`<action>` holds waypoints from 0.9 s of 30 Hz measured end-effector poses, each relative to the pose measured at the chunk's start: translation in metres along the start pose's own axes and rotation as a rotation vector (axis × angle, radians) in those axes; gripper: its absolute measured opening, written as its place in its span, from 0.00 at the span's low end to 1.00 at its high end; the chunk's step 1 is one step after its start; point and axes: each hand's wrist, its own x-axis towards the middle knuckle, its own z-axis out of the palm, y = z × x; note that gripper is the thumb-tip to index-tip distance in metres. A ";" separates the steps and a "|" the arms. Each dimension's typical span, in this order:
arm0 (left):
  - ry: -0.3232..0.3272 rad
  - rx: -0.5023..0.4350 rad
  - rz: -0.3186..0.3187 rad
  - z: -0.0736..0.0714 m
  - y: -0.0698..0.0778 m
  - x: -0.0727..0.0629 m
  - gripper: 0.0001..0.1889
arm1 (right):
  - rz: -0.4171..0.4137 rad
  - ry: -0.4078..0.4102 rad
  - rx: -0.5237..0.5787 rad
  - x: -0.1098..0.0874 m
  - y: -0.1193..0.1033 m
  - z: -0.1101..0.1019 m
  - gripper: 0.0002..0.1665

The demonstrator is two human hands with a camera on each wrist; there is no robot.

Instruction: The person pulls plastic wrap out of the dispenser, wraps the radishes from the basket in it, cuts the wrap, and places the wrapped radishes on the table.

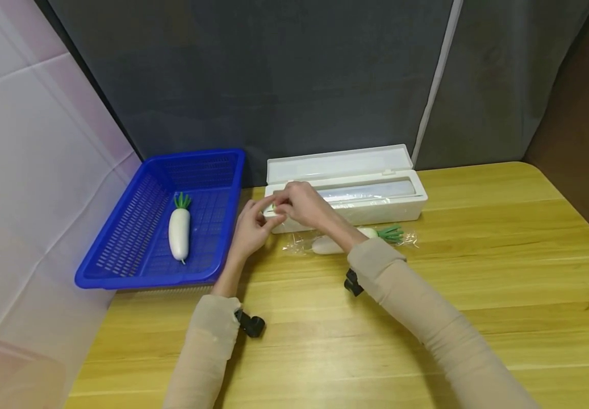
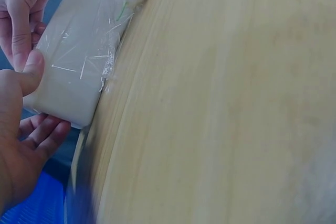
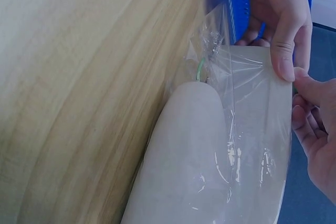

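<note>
A white cling film box stands with its lid raised, its film roll inside. My left hand holds the box's left end, thumb at the top edge and fingers around the end. At that same corner my right hand pinches a small green piece on the rim, mostly covered by the fingers; it looks like a cutter slider. Clear cling film hangs down the box front to a white radish with green leaves, lying before the box under film. My right forearm hides its middle.
Left of the box is a blue plastic basket, with another white radish lying in it. A dark grey partition rises behind the wooden table, and a pale curtain hangs at the left.
</note>
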 end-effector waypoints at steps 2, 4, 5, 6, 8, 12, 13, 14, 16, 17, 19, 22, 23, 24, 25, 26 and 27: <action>0.001 0.000 0.000 0.000 0.000 0.000 0.31 | -0.001 0.001 -0.003 0.000 0.001 -0.001 0.08; 0.000 -0.002 -0.003 0.000 0.001 0.000 0.30 | -0.004 0.000 -0.006 0.001 0.001 -0.001 0.08; -0.001 -0.003 -0.006 0.000 0.001 0.000 0.30 | -0.006 0.000 -0.007 0.000 0.001 -0.001 0.08; -0.002 -0.006 -0.010 0.000 0.001 0.000 0.30 | -0.008 -0.001 -0.006 0.000 0.001 -0.002 0.09; -0.003 -0.011 -0.016 0.000 0.001 0.000 0.29 | -0.013 0.001 -0.011 0.000 0.001 -0.002 0.09; 0.001 -0.017 -0.006 -0.001 0.000 0.000 0.28 | -0.022 0.008 -0.028 -0.003 0.006 -0.007 0.08; 0.003 -0.015 0.000 -0.001 0.000 0.000 0.27 | -0.018 0.011 -0.030 -0.005 0.009 -0.009 0.08; 0.007 -0.014 0.005 -0.003 0.000 0.000 0.27 | -0.013 0.012 -0.030 -0.007 0.013 -0.012 0.07; 0.013 -0.009 0.017 -0.006 -0.001 0.000 0.26 | -0.001 0.014 -0.027 -0.011 0.020 -0.018 0.07; 0.015 -0.007 0.020 -0.007 -0.001 0.000 0.26 | 0.009 0.016 -0.024 -0.013 0.023 -0.020 0.07; 0.017 -0.004 0.020 -0.009 -0.001 0.000 0.27 | 0.023 0.021 -0.013 -0.017 0.029 -0.025 0.08; 0.011 -0.009 0.012 -0.010 -0.001 0.000 0.27 | 0.028 0.032 -0.011 -0.023 0.036 -0.030 0.07; 0.010 -0.012 0.008 -0.010 -0.001 0.000 0.27 | 0.027 0.034 -0.011 -0.024 0.037 -0.031 0.07; 0.009 -0.014 0.006 -0.010 -0.001 0.000 0.27 | 0.029 0.034 -0.011 -0.026 0.039 -0.032 0.07; 0.010 -0.014 0.004 -0.010 -0.001 0.000 0.27 | 0.030 0.034 -0.008 -0.028 0.041 -0.034 0.07; 0.009 -0.016 -0.001 -0.010 -0.001 0.000 0.27 | 0.032 0.034 -0.005 -0.029 0.042 -0.035 0.07; 0.009 -0.015 -0.001 -0.010 -0.001 0.000 0.27 | 0.035 0.032 -0.003 -0.031 0.044 -0.036 0.07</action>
